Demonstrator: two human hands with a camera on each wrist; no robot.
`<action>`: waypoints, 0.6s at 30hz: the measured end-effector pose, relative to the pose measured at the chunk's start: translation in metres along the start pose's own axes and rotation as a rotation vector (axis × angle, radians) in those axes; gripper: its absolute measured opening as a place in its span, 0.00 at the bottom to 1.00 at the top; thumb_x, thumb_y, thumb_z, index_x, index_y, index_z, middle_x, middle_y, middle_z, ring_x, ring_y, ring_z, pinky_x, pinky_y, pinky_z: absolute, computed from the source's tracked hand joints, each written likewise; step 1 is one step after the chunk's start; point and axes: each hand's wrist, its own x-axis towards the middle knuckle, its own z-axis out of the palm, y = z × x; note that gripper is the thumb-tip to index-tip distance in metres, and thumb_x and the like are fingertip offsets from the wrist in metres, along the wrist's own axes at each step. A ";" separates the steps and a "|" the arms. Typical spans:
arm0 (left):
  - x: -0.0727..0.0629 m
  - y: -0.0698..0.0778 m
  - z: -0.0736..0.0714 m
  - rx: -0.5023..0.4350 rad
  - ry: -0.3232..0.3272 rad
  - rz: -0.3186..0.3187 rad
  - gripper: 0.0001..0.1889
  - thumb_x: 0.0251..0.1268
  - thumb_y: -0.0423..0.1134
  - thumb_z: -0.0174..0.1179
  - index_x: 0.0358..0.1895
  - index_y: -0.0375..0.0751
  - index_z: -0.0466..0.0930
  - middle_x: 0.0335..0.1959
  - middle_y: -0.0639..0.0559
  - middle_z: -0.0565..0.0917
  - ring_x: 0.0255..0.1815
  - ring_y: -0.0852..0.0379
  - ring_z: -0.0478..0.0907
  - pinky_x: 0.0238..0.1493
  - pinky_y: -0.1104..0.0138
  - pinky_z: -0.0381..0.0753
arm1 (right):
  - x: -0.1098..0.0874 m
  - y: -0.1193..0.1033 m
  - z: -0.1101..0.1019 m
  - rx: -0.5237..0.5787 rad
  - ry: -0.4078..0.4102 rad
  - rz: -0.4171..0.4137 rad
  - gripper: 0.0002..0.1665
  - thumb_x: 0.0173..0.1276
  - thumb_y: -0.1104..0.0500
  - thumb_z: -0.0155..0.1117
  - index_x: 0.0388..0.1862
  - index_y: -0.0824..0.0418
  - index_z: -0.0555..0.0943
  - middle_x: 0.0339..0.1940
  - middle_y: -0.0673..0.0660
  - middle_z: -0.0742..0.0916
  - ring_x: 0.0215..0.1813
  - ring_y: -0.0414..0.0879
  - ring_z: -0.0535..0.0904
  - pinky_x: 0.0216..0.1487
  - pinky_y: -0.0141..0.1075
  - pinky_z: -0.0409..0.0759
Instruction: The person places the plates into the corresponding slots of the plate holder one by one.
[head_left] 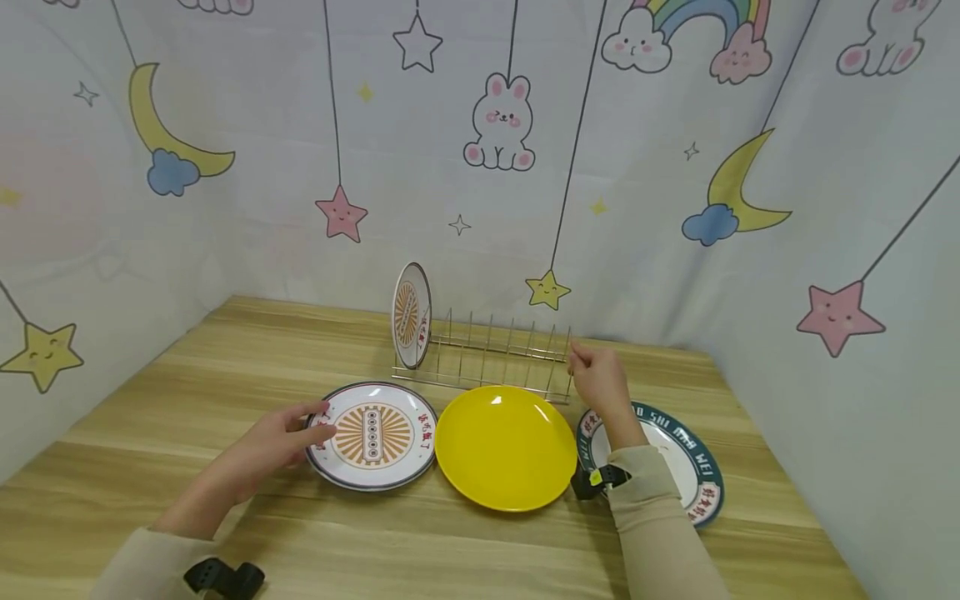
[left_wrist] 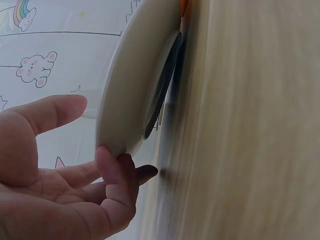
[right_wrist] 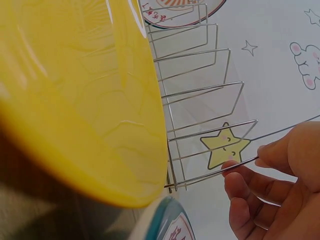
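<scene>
My left hand (head_left: 277,437) is at the left rim of a white plate (head_left: 415,446) with an orange sunburst print. In the left wrist view, curled fingers (left_wrist: 117,185) catch the rim of this plate (left_wrist: 117,115) from below, and the thumb is held a little above it. My right hand (head_left: 600,383) pinches the end wire of a metal plate rack (head_left: 487,385) between thumb and fingertips. A matching sunburst plate (head_left: 411,317) stands upright in the rack's left end. Near the rack's front lies a yellow plate (head_left: 506,450).
A white plate with a green lettered rim (head_left: 708,475) lies at the right, partly covered by my right arm. Everything is on a wooden table (head_left: 420,550). A printed cloth (head_left: 285,125) hangs close behind the rack and along the sides.
</scene>
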 end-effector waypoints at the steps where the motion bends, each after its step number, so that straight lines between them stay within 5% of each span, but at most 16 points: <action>1: 0.000 0.000 0.000 -0.004 0.004 -0.004 0.37 0.73 0.49 0.58 0.74 0.29 0.57 0.65 0.27 0.66 0.52 0.46 0.72 0.47 0.60 0.78 | 0.000 0.000 0.000 -0.003 0.002 -0.004 0.22 0.78 0.61 0.52 0.69 0.62 0.73 0.42 0.65 0.87 0.15 0.42 0.62 0.15 0.29 0.62; 4: 0.001 -0.001 0.000 -0.012 0.004 -0.009 0.37 0.72 0.49 0.58 0.74 0.28 0.57 0.64 0.30 0.67 0.48 0.48 0.71 0.43 0.62 0.76 | 0.000 0.001 0.001 -0.010 0.007 -0.013 0.22 0.78 0.61 0.52 0.68 0.62 0.73 0.42 0.64 0.87 0.15 0.42 0.62 0.15 0.29 0.62; 11: 0.001 0.000 -0.001 -0.014 -0.001 0.010 0.36 0.74 0.50 0.56 0.75 0.32 0.58 0.73 0.28 0.58 0.63 0.42 0.68 0.57 0.51 0.76 | 0.000 0.001 0.001 -0.009 0.008 -0.010 0.22 0.79 0.61 0.52 0.69 0.62 0.73 0.42 0.65 0.87 0.15 0.42 0.62 0.15 0.29 0.62; 18: -0.001 0.001 0.001 -0.005 0.063 0.030 0.31 0.73 0.49 0.57 0.71 0.34 0.67 0.72 0.32 0.64 0.62 0.47 0.71 0.53 0.59 0.80 | -0.001 0.000 0.001 -0.012 0.003 -0.003 0.22 0.79 0.60 0.51 0.69 0.62 0.73 0.43 0.64 0.87 0.15 0.42 0.62 0.15 0.29 0.62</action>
